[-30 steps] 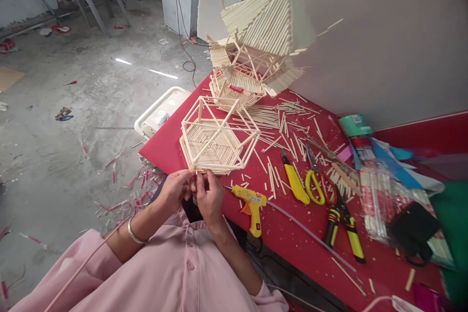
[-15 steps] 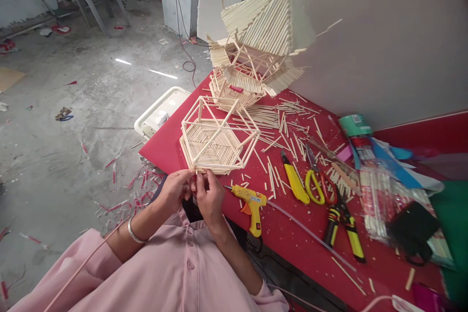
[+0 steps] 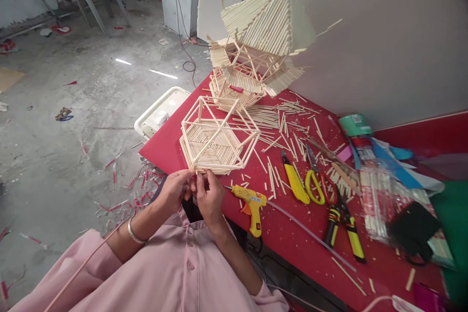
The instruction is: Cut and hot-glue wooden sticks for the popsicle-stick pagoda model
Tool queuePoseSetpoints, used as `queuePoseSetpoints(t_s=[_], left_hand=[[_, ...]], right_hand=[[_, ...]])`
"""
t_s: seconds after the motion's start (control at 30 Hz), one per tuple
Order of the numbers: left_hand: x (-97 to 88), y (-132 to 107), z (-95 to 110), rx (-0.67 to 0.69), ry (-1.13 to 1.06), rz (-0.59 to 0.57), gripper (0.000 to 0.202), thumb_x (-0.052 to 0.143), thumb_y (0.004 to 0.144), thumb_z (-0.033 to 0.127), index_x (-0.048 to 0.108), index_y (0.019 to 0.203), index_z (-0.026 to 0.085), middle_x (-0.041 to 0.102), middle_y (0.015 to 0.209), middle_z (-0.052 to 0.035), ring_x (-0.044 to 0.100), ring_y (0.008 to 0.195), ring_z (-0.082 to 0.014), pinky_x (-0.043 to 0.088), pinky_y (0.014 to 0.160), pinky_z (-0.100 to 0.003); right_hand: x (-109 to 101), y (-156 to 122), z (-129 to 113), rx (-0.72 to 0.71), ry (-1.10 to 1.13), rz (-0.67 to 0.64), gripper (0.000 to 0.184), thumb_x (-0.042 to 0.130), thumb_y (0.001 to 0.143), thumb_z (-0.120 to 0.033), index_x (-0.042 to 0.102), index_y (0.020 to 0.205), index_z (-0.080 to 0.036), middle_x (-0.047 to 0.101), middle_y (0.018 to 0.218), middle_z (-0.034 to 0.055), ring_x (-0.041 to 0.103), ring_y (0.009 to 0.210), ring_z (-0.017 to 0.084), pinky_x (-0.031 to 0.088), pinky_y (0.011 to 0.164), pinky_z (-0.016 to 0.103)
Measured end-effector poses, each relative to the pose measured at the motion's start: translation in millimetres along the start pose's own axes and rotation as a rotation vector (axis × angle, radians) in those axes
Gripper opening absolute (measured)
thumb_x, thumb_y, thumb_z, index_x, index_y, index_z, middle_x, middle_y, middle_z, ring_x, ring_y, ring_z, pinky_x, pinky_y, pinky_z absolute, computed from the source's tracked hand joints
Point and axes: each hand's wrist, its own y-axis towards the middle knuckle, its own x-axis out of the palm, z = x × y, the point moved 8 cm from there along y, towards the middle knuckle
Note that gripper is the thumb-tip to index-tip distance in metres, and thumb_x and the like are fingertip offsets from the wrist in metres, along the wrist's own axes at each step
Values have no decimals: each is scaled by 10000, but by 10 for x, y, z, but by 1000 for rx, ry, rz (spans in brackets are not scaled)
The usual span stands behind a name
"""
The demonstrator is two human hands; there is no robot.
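Note:
My left hand [image 3: 174, 189] and my right hand [image 3: 209, 196] meet at the near edge of a hexagonal basket of thin wooden sticks [image 3: 216, 136] on the red table [image 3: 292, 239]. Both hands have their fingers pinched together at the basket's near rim, on a small stick piece I cannot make out clearly. A silver bangle sits on my left wrist. A yellow glue gun [image 3: 251, 204] lies just right of my right hand.
A tall stack of stick structures [image 3: 256, 44] stands at the table's far end against a white board. Loose sticks [image 3: 285, 131], a yellow cutter [image 3: 295, 184], scissors [image 3: 317, 183], pliers [image 3: 343, 222] and packets lie to the right. A white tray [image 3: 161, 109] sits on the littered floor.

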Motion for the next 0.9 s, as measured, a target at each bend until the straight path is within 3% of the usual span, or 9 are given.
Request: queuePoseSetpoints(t_s=[0.9], left_hand=[[-8,7,-6,10,1,2,297,715,692,421,647,640,137,558,455,10,388,316,-50,220,335,-188]], right_hand=[[10,2,26,4,0,2,198,504,969,-326,653,970,-195,711,782,44,667,724,173,505,706,268]])
